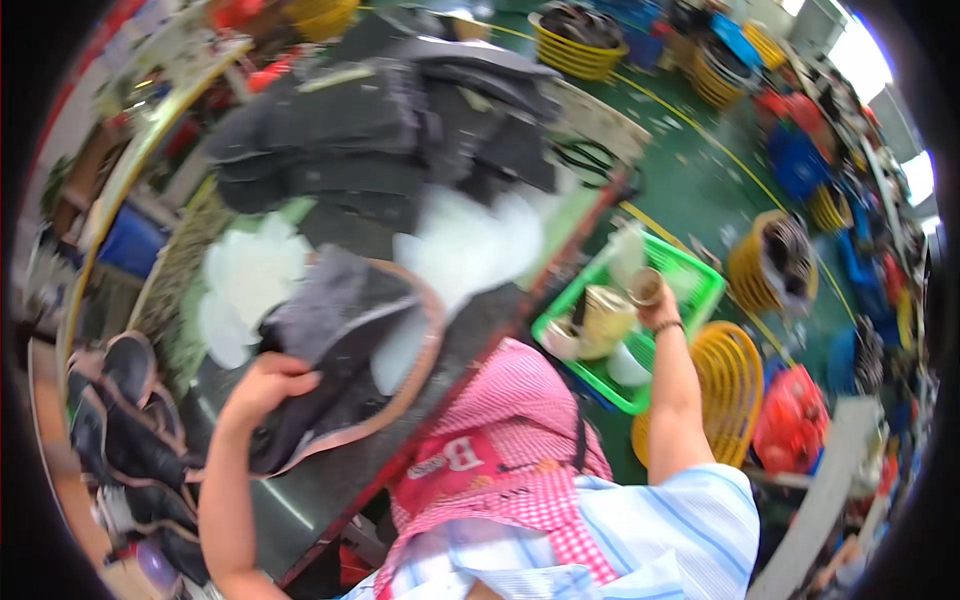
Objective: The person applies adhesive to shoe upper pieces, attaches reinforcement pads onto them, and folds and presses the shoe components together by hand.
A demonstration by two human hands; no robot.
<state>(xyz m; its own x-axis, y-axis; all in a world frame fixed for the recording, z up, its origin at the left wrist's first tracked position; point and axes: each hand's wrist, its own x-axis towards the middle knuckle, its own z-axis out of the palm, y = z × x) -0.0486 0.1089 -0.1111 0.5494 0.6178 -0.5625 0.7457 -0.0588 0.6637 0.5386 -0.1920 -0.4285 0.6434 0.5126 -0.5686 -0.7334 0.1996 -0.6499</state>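
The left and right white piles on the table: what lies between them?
In the head view, the lower part of the dark fabric stack and, nearer the person, the pink-edged dark piece held by the left hand.

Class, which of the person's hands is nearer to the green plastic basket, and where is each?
Right. The right hand is at the right side of the green plastic basket, holding a small round item; the left hand is well to the basket's left, gripping dark fabric.

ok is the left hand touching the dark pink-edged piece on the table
Touching: the head view shows the left hand with its fingers laid on the dark pink-edged piece, no gap visible.
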